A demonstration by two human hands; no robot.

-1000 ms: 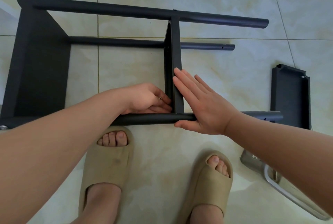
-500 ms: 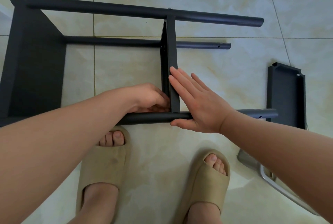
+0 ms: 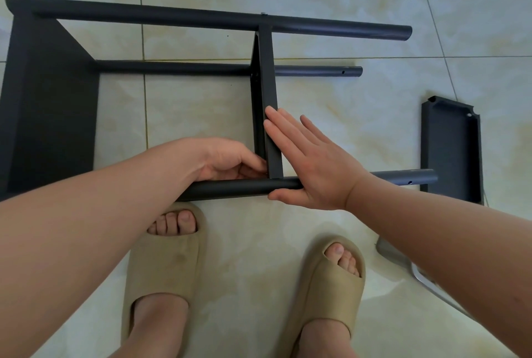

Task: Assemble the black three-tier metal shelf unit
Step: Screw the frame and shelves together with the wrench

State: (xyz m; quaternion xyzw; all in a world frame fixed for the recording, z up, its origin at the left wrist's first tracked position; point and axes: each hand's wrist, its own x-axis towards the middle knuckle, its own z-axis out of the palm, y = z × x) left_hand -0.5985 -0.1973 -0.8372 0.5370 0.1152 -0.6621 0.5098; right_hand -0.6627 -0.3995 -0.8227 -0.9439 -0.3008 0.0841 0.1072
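The black shelf unit lies on its side on the tiled floor. One shelf (image 3: 49, 104) is fixed at the left end of the poles. A middle shelf (image 3: 269, 84) stands on edge between the far pole (image 3: 201, 19) and the near pole (image 3: 230, 187). My left hand (image 3: 227, 161) is curled into the inside corner where the middle shelf meets the near pole, fingertips pinched together; what they pinch is hidden. My right hand (image 3: 311, 164) lies flat against the shelf's right face, thumb under the pole. A third, loose shelf (image 3: 452, 150) lies at the right.
My feet in beige slippers (image 3: 164, 265) stand just in front of the near pole. A shiny metal object (image 3: 417, 274) lies on the floor at the lower right, partly under my right forearm. A lower back pole (image 3: 172, 68) rests on the tiles.
A small metal fastener seen between my left fingertips a second ago is now hidden in the corner. Both hands stay at the joint; the view has barely shifted.
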